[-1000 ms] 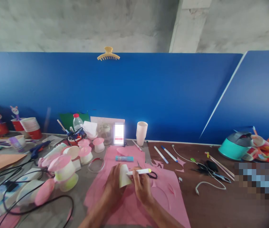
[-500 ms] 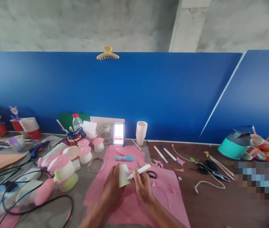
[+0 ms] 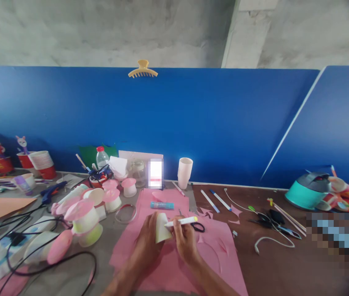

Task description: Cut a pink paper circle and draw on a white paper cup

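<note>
My left hand point(image 3: 147, 238) is closed around a small paper cup point(image 3: 162, 229), pale yellow on the side that shows, held tilted over pink paper point(image 3: 174, 271). In my right hand point(image 3: 185, 242) is a white marker with a yellow end point(image 3: 185, 221), gripped like a pen. The marker's tip is at the cup's side; whether it touches cannot be made out. Black-handled scissors point(image 3: 198, 227) lie just beyond my right hand, their blades partly hidden. A blue glue stick point(image 3: 162, 205) rests on the paper farther back.
Pink-and-white paper cup pieces point(image 3: 83, 218) and a black cable point(image 3: 54, 271) crowd the left. A stack of paper cups point(image 3: 185, 173) stands at the back. To the right lie two markers point(image 3: 216, 201), a white cable point(image 3: 276, 238) and a teal-and-grey container point(image 3: 308, 191).
The marker has tilted flatter, and its tip has moved up along the cup's side. My left hand still holds the cup in much the same place. The whole view has shifted slightly.
</note>
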### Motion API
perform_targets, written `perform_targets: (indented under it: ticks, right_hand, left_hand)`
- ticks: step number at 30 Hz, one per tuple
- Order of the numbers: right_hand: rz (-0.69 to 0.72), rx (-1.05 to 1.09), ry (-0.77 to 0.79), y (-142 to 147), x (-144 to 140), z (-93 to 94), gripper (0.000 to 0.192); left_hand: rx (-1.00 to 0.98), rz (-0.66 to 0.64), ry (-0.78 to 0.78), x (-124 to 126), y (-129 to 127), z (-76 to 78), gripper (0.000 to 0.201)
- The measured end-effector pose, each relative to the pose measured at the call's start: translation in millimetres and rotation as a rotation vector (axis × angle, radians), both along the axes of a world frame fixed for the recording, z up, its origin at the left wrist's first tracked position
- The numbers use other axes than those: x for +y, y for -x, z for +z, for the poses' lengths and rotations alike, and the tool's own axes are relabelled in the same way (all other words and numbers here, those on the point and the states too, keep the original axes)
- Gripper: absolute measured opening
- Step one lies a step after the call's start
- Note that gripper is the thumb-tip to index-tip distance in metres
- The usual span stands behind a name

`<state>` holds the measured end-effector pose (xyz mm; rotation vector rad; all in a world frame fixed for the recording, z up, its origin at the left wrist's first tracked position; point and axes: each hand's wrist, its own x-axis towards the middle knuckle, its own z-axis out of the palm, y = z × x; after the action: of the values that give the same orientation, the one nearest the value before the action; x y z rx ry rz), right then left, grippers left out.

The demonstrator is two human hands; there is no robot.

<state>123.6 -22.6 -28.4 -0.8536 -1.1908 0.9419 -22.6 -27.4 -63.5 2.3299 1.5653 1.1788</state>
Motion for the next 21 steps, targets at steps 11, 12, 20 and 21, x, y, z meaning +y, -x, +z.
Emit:
perform_targets:
  ticks: [11, 12, 20, 21]
  right_hand:
    - [0.013, -0.085, -0.054, -4, 4, -9.2, 0.042]
    - [0.010, -0.086, -0.054, -4, 4, -9.1, 0.041]
    - [0.067, -0.042, -0.014, -3, 3, -12.6, 0.044]
    - [0.063, -0.042, -0.007, -3, 4, -12.6, 0.045]
  left_hand:
    - [-0.002, 0.014, 0.005, 5, 1, -4.9, 0.046]
    - [-0.003, 0.015, -0.004, 5, 2, -6.0, 0.047]
    - [0.001, -0.008, -0.002, 4, 1, -5.0, 0.048]
    - [0.007, -0.010, 0.001, 4, 1, -4.1, 0.048]
